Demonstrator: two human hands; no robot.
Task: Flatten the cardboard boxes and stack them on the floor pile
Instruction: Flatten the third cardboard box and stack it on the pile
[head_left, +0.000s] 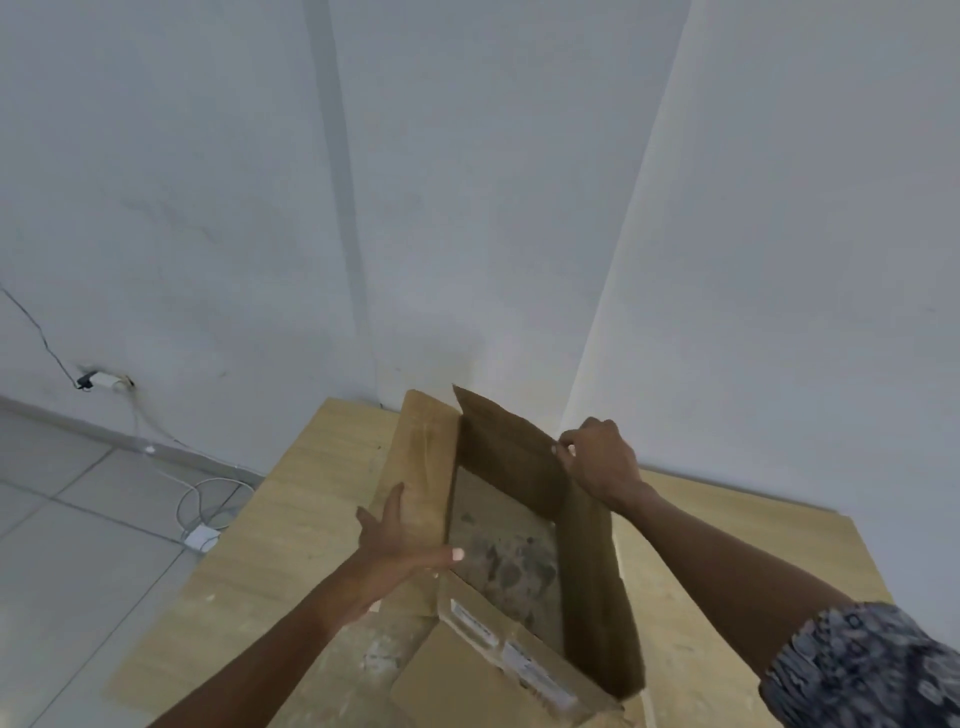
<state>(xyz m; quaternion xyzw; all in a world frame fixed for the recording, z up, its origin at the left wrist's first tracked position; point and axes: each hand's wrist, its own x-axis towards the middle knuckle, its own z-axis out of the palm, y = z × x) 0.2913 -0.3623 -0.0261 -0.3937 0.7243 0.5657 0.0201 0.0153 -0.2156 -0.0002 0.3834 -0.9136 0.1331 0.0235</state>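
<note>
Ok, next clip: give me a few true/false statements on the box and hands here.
1. The box is already flat. False: it stands open, its inside visible.
2. The left hand lies flat against the box's left side. True.
3. The right hand has a grip on the far top edge. True.
4. The box sits on the tile floor. False: it is over the wooden table.
5. A cable lies on the floor. True.
</note>
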